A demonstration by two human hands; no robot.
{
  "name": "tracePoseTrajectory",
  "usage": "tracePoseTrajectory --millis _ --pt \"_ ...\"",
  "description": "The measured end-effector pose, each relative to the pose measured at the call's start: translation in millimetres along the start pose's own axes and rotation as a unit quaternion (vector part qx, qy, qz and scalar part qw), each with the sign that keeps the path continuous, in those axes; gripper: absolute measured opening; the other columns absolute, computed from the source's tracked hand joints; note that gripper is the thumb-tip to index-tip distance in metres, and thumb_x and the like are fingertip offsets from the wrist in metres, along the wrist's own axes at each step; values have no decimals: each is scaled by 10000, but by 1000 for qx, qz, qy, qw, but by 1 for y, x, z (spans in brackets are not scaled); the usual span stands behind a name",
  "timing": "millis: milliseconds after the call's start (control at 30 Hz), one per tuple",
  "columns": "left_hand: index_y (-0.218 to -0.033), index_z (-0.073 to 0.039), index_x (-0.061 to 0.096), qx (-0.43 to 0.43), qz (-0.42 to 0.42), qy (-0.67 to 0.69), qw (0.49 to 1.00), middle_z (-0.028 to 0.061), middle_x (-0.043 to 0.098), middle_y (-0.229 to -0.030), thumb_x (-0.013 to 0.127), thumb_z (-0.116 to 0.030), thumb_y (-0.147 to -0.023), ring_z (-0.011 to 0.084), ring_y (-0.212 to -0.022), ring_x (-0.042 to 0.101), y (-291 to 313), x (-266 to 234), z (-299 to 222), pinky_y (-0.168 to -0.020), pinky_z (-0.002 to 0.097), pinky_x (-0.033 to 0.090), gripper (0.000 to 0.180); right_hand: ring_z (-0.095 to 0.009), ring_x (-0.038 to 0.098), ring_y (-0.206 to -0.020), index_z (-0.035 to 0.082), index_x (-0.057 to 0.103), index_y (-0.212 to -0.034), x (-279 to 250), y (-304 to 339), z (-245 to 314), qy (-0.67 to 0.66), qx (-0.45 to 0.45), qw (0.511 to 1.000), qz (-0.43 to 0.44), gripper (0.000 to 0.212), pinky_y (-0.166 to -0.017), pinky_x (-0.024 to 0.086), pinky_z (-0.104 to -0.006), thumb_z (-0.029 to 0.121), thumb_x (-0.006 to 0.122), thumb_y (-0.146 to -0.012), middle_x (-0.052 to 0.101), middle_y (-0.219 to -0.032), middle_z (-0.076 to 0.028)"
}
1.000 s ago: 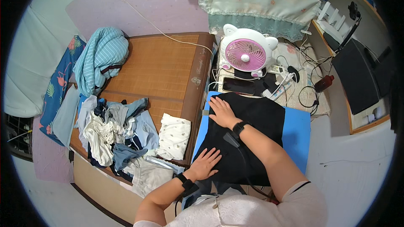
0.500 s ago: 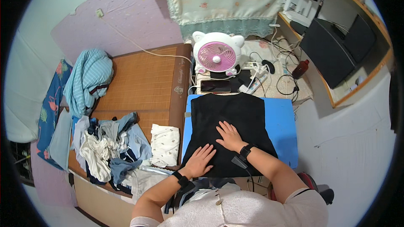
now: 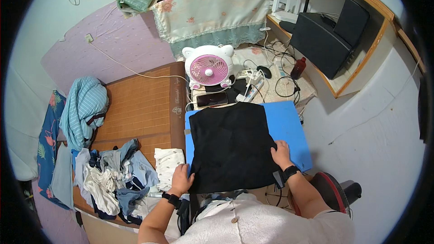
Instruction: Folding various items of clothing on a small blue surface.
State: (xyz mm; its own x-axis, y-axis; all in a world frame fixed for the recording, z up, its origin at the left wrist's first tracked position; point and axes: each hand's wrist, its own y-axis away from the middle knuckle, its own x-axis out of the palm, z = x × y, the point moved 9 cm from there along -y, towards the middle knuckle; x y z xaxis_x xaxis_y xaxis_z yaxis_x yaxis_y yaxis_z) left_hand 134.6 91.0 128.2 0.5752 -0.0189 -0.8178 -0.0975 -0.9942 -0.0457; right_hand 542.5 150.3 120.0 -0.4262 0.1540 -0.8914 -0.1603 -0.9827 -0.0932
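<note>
A black sleeveless top [image 3: 230, 147] lies spread flat over a blue tabletop [image 3: 289, 126] right in front of me, its lower end hanging toward my body. My left hand [image 3: 182, 179] is closed at its lower left edge, thumb over the cloth. On the opposite side my right hand [image 3: 282, 154] holds the right edge with curled fingers; the fingertips are partly hidden. Both wrists wear black bands. Just left of my left hand, a folded white patterned garment [image 3: 169, 165] rests on the bed mat.
A heap of mixed clothes [image 3: 113, 176] covers the near bed mat [image 3: 135, 104], with a striped blue blanket [image 3: 86, 108] behind. Beyond the blue top stand a white-and-pink fan [image 3: 208, 68], a phone [image 3: 212, 99], a power strip [image 3: 252, 91] and tangled cables. A stool [image 3: 332, 190] is at right.
My hands have moved apart from the middle of the black top to its left and right edges, where they now grip it. The view has shifted, showing more of the back shelf.
</note>
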Motion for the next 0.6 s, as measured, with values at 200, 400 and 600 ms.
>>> tracePoseTrajectory --millis 200,400,600 --pt "-1182 -57 394 183 58 -101 976 164 348 -1241 594 -190 -700 318 -1147 326 -11 29 -56 -930 383 305 539 -320 420 -965 29 515 -971 3 14 -9 45 9 999 -3 292 -819 342 -420 171 563 -721 471 -1003 -155" --pt "-1280 -135 288 144 143 -165 965 150 168 -1353 540 -368 -750 296 -1253 144 -23 63 -44 -1002 414 169 632 -320 452 -924 21 575 -805 12 8 -54 92 89 992 -13 171 -780 367 -427 141 535 -690 508 -929 -156" --pt "-1262 -119 317 163 154 -150 963 165 199 -1336 597 -344 -700 314 -1240 169 -21 60 -46 -994 420 186 666 -321 395 -1007 23 513 -982 -9 22 -44 66 82 994 -1 354 -843 328 -435 192 576 -678 445 -1058 -161"
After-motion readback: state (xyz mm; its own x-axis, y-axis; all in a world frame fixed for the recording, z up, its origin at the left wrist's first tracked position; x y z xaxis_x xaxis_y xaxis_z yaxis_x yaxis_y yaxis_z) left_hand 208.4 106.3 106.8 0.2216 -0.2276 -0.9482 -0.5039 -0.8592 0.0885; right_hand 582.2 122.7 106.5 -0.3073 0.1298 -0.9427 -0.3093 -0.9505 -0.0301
